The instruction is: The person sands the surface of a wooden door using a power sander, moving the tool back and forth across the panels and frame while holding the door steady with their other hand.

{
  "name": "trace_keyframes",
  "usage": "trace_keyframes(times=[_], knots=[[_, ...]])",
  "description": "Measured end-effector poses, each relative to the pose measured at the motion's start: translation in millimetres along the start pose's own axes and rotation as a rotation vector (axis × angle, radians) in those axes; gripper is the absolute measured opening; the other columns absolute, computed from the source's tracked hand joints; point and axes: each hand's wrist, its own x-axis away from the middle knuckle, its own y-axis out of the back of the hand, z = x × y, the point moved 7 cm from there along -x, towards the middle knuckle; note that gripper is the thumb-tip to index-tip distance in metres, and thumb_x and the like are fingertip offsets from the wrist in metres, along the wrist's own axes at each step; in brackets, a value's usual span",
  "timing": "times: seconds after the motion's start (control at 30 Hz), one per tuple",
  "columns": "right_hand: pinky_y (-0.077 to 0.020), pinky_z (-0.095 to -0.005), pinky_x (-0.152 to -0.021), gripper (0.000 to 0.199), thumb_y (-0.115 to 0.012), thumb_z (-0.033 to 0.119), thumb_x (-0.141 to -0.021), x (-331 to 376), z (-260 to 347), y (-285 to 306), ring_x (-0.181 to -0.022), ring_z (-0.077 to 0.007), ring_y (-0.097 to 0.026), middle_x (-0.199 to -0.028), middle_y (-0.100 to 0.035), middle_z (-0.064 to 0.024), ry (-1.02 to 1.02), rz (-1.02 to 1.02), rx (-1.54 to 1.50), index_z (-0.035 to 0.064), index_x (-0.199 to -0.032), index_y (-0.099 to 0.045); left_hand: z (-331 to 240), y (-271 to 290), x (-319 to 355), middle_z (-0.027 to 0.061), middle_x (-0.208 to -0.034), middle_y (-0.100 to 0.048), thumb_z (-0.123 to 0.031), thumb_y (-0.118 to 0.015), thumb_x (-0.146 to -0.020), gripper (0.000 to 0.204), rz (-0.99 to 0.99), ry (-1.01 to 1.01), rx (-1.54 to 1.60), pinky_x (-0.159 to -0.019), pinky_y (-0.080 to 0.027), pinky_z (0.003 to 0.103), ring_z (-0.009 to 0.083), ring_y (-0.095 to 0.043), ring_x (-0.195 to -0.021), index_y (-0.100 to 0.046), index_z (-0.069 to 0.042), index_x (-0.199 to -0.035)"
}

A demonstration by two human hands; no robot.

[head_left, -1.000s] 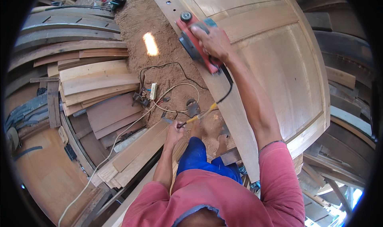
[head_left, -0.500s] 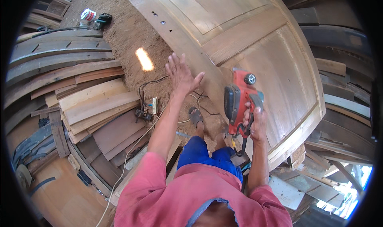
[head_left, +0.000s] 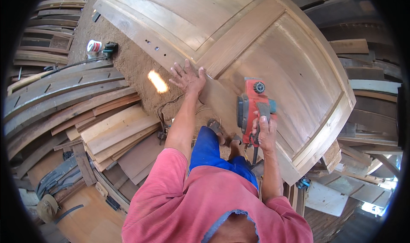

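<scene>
My right hand (head_left: 265, 134) is clenched around the handle of the red electric planer (head_left: 252, 108), which sits on the near part of the wooden door (head_left: 265, 42) lying flat in front of me. My left hand (head_left: 188, 78) is released, fingers spread, palm pressed on the door's left edge, to the left of the planer and apart from it. The planer's dark cord (head_left: 255, 155) drops from its handle toward my feet (head_left: 224, 134); I judge it could snag or get under the tool if I push forward carelessly. The loose planks (head_left: 115, 134) piled at my left and the sawdust floor (head_left: 128, 59) could cost me my footing, and my flat left hand would be in danger if the planer ran toward it.
</scene>
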Motion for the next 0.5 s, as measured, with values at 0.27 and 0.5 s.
trace_keyframes(times=[0.27, 0.5], knots=[[-0.0442, -0.0266, -0.053, 0.053, -0.058, 0.053, -0.102, -5, 14, -42, -0.058, -0.0084, -0.053, -0.071, -0.057, 0.0001, 0.023, -0.071, -0.096, 0.0016, -0.116, -0.059, -2, -1, -4, 0.0232, -0.172, -0.007, -0.051, -0.051, -0.098, 0.078, 0.038, 0.027, -0.065, -0.12, 0.007, 0.07, 0.0445, 0.004, -0.158, -0.024, -0.021, -0.165], [-0.0443, -0.0261, -0.049, 0.039, -0.054, 0.041, -0.106, -28, 9, -89, -0.055, -0.0094, -0.055, -0.07, -0.057, -0.002, 0.093, -0.332, -0.185, 0.002, -0.108, -0.059, -6, 9, -7, 0.0361, -0.166, -0.005, -0.054, -0.062, -0.089, 0.094, 0.164, -0.294, -0.041, -0.118, 0.004, 0.073, 0.0528, 0.001, -0.155, -0.025, -0.009, -0.162]])
